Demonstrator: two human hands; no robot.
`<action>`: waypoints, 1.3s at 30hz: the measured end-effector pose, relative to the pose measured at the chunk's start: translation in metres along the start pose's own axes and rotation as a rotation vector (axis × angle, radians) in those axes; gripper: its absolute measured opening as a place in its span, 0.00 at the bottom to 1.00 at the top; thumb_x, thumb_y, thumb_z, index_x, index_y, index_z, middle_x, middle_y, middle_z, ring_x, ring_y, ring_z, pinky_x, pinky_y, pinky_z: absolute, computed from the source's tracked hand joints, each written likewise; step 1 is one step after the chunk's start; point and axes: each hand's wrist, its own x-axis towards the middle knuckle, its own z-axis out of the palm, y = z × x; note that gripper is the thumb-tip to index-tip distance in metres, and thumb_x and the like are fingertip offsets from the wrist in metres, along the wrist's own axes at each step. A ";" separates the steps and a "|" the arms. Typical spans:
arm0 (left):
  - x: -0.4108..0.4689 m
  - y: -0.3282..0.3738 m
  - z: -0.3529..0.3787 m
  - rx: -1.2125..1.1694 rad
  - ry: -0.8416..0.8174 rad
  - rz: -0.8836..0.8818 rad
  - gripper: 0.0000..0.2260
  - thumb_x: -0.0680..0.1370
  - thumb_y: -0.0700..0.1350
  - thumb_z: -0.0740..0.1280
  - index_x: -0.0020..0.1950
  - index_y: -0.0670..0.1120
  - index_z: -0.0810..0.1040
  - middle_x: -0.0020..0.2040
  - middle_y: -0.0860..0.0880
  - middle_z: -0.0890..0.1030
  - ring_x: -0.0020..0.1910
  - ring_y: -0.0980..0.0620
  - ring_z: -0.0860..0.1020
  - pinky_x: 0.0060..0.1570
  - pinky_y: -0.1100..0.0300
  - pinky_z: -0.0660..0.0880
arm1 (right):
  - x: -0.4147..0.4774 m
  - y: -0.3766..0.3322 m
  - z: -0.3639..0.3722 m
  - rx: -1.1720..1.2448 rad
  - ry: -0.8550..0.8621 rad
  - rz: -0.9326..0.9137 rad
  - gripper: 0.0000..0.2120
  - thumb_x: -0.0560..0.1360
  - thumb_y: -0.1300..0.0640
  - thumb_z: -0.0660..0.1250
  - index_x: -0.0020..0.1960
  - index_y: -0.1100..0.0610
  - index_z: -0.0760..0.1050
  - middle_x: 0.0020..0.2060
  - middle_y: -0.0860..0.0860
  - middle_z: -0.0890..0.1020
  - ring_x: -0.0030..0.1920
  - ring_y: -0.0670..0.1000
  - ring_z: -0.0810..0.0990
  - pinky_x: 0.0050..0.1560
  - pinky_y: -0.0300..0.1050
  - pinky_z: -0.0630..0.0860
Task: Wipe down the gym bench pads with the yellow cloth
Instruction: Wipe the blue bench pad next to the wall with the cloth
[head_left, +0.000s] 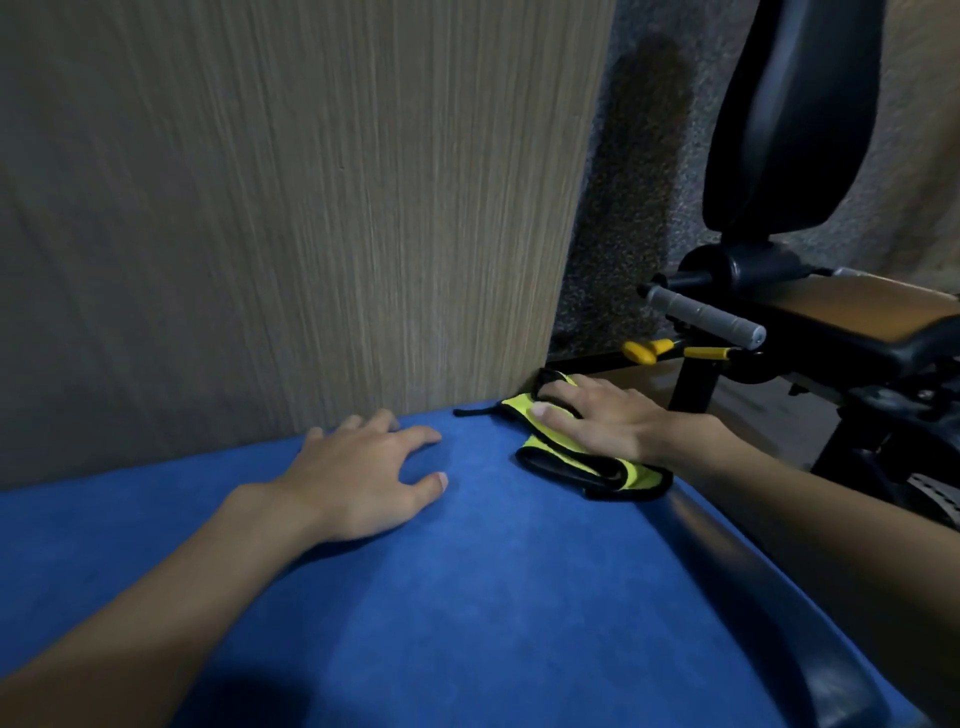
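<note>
See yellow cloth (639, 477), black-trimmed, bunched at far right corner of blue padded surface (467, 597), just beside the lower edge of wood-grain panel (311, 208). Thin black cord sticking out of its left end, lying on the blue.

Right hand (597, 421): palm down on top of the cloth, fingers laid over it, near straight, slight bend at the tips over the far black edge, thumb along the yellow. Reads as pressing, not bunching it up in a fist.

Left hand (358, 478): holding nothing, flat on the blue surface, fingers spread wide, tips close to the panel. Well apart from the cloth.

Gym bench off to the right, apart from both hands: black back pad (795, 119) tilted up, seat pad (872, 312) lower with a brownish sheen on top. Grey roller (706, 314) poking out toward the camera below the back pad, yellow knob (644, 352) just under it on the black frame. Cloth not touching either bench pad.

Speckled grey surface (623, 208) behind, between panel and bench
</note>
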 end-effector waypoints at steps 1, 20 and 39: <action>0.000 -0.002 0.001 0.001 0.001 0.007 0.26 0.79 0.68 0.54 0.77 0.65 0.59 0.74 0.56 0.65 0.73 0.50 0.63 0.70 0.44 0.61 | 0.002 -0.004 -0.001 -0.001 -0.004 0.032 0.28 0.79 0.31 0.47 0.73 0.42 0.63 0.71 0.49 0.67 0.74 0.54 0.62 0.69 0.59 0.60; -0.047 -0.062 0.001 -0.091 0.004 -0.208 0.34 0.73 0.73 0.50 0.78 0.64 0.56 0.76 0.54 0.61 0.76 0.50 0.61 0.72 0.39 0.58 | 0.003 -0.116 0.027 -0.224 0.004 -0.213 0.32 0.76 0.28 0.46 0.76 0.38 0.57 0.76 0.49 0.64 0.75 0.55 0.59 0.73 0.61 0.54; -0.098 -0.131 -0.007 -0.122 0.051 -0.335 0.28 0.77 0.67 0.59 0.76 0.63 0.62 0.75 0.53 0.63 0.74 0.49 0.64 0.72 0.45 0.61 | -0.002 -0.143 0.026 -0.097 -0.021 -0.506 0.36 0.74 0.28 0.43 0.78 0.42 0.57 0.73 0.48 0.67 0.75 0.53 0.61 0.75 0.51 0.56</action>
